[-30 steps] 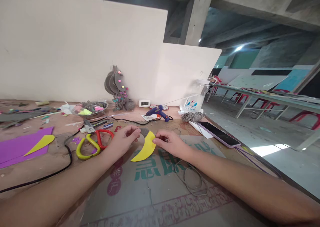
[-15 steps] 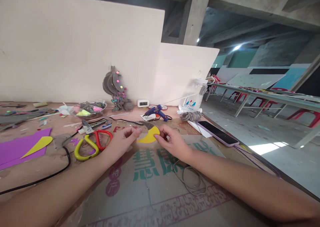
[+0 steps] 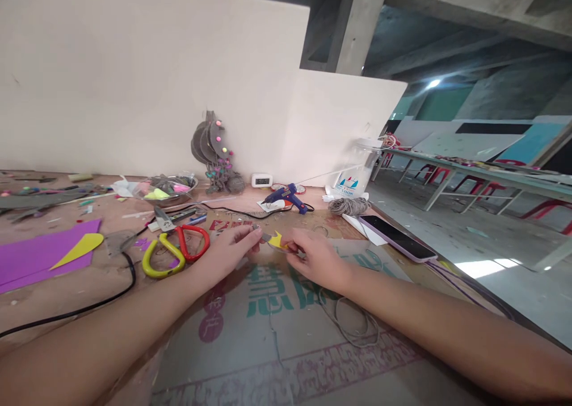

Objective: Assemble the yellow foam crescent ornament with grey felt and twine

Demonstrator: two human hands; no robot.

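Fingertips of the left hand (image 3: 232,246) press together on the grey end of a small grey-and-yellow piece (image 3: 276,239), and the right hand (image 3: 318,258) pinches its yellow end between thumb and curled fingers that hide much of it. The piece sits in the narrow gap between the two hands, bent out of flat, above a printed sheet (image 3: 232,358) with large green characters and a purple border. On that sheet, close to the right forearm, lies a loose loop of grey cord (image 3: 353,334). Just left of the left hand rest scissors (image 3: 179,253) with one yellow and one red handle, and past them a black cable (image 3: 130,275) bends near purple sheets (image 3: 33,258) that carry a pointed yellow cutout (image 3: 79,250). Beyond the hands, a blue glue gun (image 3: 288,195) lies in front of a small white clock (image 3: 261,180). To the clock's left stand a grey layered ornament (image 3: 205,146) dotted with coloured balls and a clear dish (image 3: 172,200) of bright and grey scraps. On the right, a coil of grey cord (image 3: 348,206) lies near a dark-screened phone (image 3: 397,237), with a clear bucket (image 3: 360,164) behind; a pale panel (image 3: 134,78) backs the whole worktop
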